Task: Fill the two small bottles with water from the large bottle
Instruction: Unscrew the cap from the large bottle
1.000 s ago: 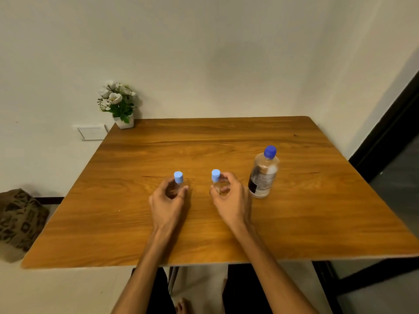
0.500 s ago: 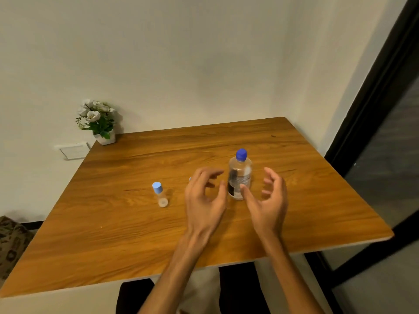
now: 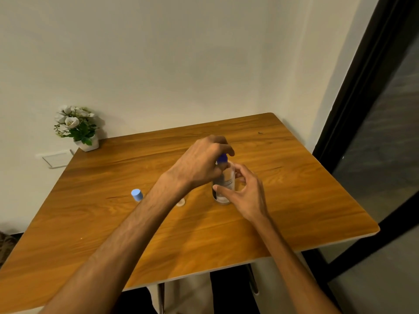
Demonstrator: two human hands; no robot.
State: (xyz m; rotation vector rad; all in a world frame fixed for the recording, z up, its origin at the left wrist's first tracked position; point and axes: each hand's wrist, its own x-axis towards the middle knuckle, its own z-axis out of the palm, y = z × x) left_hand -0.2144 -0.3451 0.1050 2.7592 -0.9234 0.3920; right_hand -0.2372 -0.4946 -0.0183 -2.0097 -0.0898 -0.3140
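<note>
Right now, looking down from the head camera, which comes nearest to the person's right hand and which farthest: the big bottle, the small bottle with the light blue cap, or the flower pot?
Measured from the right hand:
1. Large bottle, right at its fingers, mid-table.
2. Small bottle with the light blue cap, off to the left, beyond the left forearm.
3. Flower pot, at the far left corner by the wall.

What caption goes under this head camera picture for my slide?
Left hand grips the large bottle's blue cap while the right hand steadies the large bottle.
</note>
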